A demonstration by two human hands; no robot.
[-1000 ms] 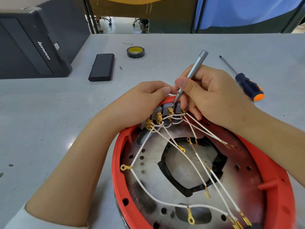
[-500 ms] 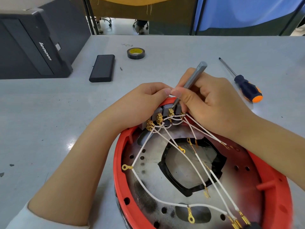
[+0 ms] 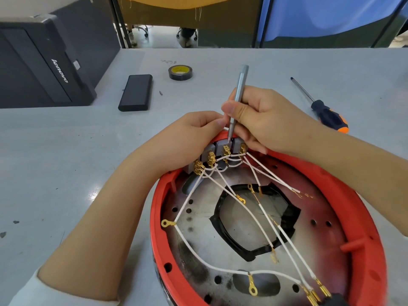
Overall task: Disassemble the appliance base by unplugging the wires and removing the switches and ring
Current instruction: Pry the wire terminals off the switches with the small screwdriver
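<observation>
Standing near upright, silver driver (image 3: 237, 100) tip down at switches (image 3: 223, 149).

Two screwdrivers (image 3: 237, 100) (one held), one tape roll (image 3: 180, 72), four switches (image 3: 220, 149), two hands (image 3: 189, 140).

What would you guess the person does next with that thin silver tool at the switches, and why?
Probably lever the tip down to free a switch. The right hand grips the silver tool with its tip at the grey switches, the left hand braces there, and the white wires remain plugged.
</observation>
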